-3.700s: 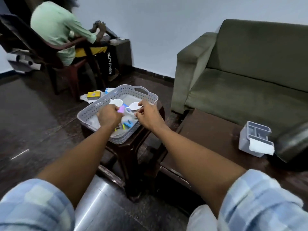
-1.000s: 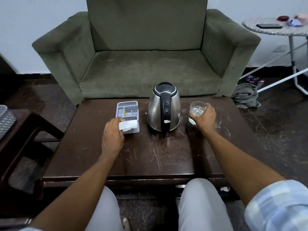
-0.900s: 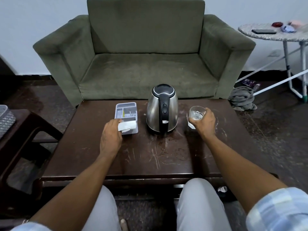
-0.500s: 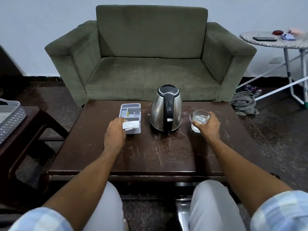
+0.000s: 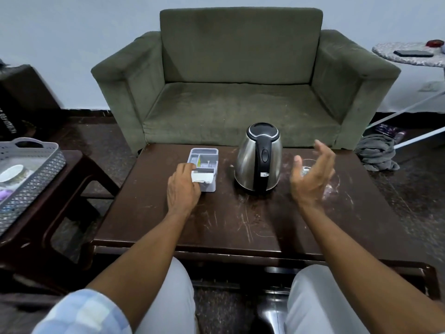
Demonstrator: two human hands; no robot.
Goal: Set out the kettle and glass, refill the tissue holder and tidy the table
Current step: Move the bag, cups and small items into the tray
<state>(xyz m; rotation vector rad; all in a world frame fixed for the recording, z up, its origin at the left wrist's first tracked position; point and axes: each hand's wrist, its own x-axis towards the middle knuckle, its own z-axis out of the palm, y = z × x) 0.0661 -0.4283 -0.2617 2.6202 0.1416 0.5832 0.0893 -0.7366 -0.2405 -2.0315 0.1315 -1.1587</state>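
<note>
A steel kettle (image 5: 258,160) with a black handle and lid stands upright in the middle of the dark wooden table (image 5: 228,220). To its left sits the grey tissue holder (image 5: 204,162), a white tissue sticking out of its near end. My left hand (image 5: 183,186) rests against the holder's near left corner, fingers curled on it. A clear glass (image 5: 307,167) stands right of the kettle, mostly hidden behind my right hand (image 5: 311,175), which hovers above it with fingers spread and holds nothing.
A green sofa (image 5: 240,92) faces me behind the table. On the left a dark stool (image 5: 72,184) carries a grey basket (image 5: 31,174) with a white dish inside. A grey cloth (image 5: 378,153) lies on the floor at right, under a round side table (image 5: 409,56).
My right hand has let go of the glass and lifted off it, fingers now spread. My left hand stays on the tissue holder. Earlier still, both hands were in the basket.
</note>
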